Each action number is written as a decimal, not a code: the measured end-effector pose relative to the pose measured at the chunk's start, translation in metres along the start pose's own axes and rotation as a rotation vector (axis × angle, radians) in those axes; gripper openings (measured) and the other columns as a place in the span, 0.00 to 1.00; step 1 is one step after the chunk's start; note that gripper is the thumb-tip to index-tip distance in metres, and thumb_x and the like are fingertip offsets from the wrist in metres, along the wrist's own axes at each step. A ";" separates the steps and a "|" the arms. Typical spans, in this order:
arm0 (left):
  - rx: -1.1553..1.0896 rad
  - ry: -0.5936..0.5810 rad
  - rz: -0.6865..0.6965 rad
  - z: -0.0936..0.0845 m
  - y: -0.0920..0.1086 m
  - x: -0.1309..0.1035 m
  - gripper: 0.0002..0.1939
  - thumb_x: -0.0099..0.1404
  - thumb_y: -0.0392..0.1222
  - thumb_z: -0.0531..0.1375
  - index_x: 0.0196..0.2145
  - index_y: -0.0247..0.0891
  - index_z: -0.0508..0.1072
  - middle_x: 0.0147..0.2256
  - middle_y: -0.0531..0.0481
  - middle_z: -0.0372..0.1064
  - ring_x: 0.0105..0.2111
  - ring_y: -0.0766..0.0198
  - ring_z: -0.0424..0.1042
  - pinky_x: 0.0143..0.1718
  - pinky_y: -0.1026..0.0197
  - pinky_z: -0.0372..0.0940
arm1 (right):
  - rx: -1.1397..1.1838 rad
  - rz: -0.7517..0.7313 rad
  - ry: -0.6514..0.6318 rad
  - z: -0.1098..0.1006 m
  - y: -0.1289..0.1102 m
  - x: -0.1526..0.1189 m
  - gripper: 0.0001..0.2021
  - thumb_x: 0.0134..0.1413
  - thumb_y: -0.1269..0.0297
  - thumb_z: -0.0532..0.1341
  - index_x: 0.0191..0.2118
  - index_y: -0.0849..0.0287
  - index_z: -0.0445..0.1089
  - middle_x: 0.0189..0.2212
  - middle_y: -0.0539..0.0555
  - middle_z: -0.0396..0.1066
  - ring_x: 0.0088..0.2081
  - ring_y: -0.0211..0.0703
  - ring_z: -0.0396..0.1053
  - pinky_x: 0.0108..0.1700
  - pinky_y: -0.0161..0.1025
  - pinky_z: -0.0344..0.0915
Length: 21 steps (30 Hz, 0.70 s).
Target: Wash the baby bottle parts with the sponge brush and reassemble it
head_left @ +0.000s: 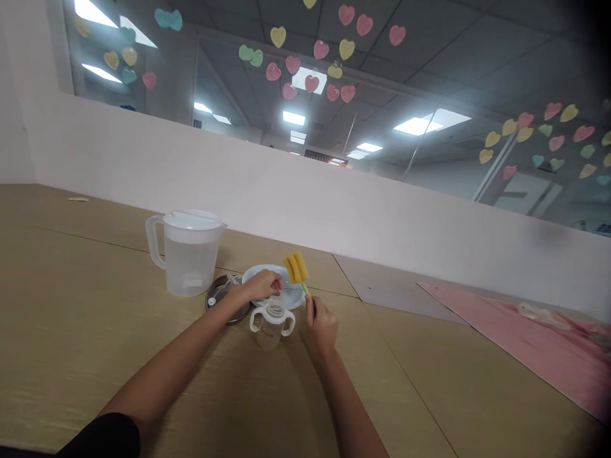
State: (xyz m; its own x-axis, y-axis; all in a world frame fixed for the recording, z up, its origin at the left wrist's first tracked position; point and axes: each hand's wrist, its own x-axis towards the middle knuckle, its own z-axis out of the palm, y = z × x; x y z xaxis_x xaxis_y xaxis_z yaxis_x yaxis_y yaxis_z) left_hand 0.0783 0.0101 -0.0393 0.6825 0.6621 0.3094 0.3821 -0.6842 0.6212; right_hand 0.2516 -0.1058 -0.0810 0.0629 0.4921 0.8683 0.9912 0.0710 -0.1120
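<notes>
My right hand [321, 323] is closed round the green handle of a yellow sponge brush [296, 267], whose head points up. Over the pale blue basin [252, 272] is my left hand [265, 285], its fingers curled together; what they hold, if anything, is too small to tell. Just below the hands, a clear bottle [269, 332] with two white handles and an uncovered neck stands upright on the table. A round metal tray [216, 298] with small white and clear parts lies left of the basin, partly behind my left wrist.
On the left stands a lidded clear pitcher [189, 261] with liquid in it. A pink mat [515, 331] covers the table's right side, with a clear crumpled item on it. Behind the table [143, 324] runs a white wall [286, 184] below windows with heart-shaped notes.
</notes>
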 end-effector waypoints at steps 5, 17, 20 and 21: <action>-0.160 0.147 0.051 -0.030 0.009 -0.001 0.10 0.55 0.40 0.58 0.36 0.35 0.66 0.36 0.47 0.71 0.34 0.63 0.72 0.34 0.63 0.66 | -0.026 0.071 0.027 -0.001 0.000 0.000 0.24 0.66 0.54 0.43 0.31 0.61 0.70 0.18 0.52 0.70 0.18 0.34 0.62 0.23 0.32 0.47; -0.360 0.274 0.058 -0.063 0.036 -0.014 0.16 0.54 0.45 0.62 0.39 0.34 0.70 0.35 0.46 0.72 0.36 0.63 0.72 0.38 0.61 0.66 | -0.093 0.095 0.079 -0.001 0.002 0.003 0.26 0.66 0.52 0.43 0.30 0.61 0.71 0.18 0.52 0.69 0.17 0.33 0.60 0.22 0.33 0.45; -0.175 0.292 0.031 -0.068 0.040 -0.018 0.16 0.58 0.48 0.58 0.39 0.35 0.74 0.35 0.46 0.74 0.36 0.61 0.71 0.37 0.62 0.64 | -0.072 -0.056 0.067 0.001 0.003 0.001 0.23 0.66 0.55 0.45 0.30 0.61 0.71 0.19 0.52 0.69 0.19 0.33 0.62 0.23 0.33 0.47; -0.078 0.296 0.019 -0.070 0.041 -0.019 0.16 0.59 0.49 0.56 0.37 0.35 0.75 0.34 0.46 0.75 0.35 0.61 0.71 0.36 0.62 0.63 | -0.061 -0.102 0.066 0.002 0.002 0.001 0.22 0.66 0.56 0.46 0.30 0.61 0.71 0.19 0.52 0.69 0.19 0.33 0.63 0.23 0.32 0.48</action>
State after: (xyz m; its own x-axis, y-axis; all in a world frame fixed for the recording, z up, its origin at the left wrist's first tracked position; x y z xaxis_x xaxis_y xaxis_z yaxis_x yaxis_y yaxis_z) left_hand 0.0370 -0.0091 0.0308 0.4733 0.7176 0.5109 0.3143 -0.6794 0.6631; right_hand 0.2538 -0.1031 -0.0817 -0.0331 0.4263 0.9040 0.9979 0.0640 0.0063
